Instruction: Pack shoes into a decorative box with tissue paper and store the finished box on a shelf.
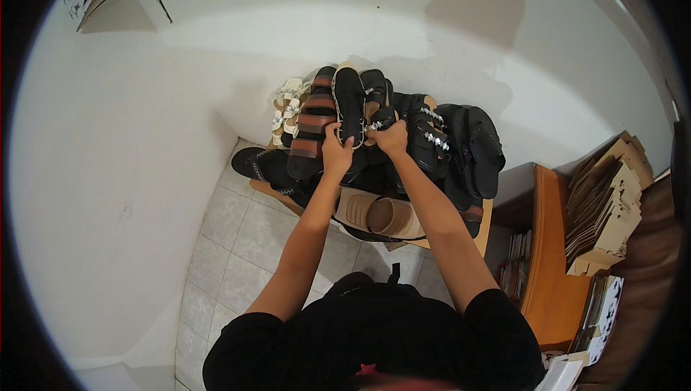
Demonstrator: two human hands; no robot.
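My left hand (336,152) grips the near end of a black espadrille (350,99) with a pale stitched rim, held upright among the shoes. Beside it, my right hand (391,139) is closed on the near end of a black sandal (377,96) with jewelled straps; my fingers hide part of it. Left of the espadrille are brown-and-black striped slides (314,126) and white sandals (289,109). More black sandals with jewelled straps (433,137) lie to the right. A beige-soled sandal (378,214) lies nearer me, below my hands.
The footwear is piled on a low wooden table (272,195) against a white wall (324,31). Black flip-flops (484,147) fill its right end. An orange wooden cabinet (551,268) with stacked flattened cardboard (601,211) stands at the right. Grey tiles (248,236) cover the floor.
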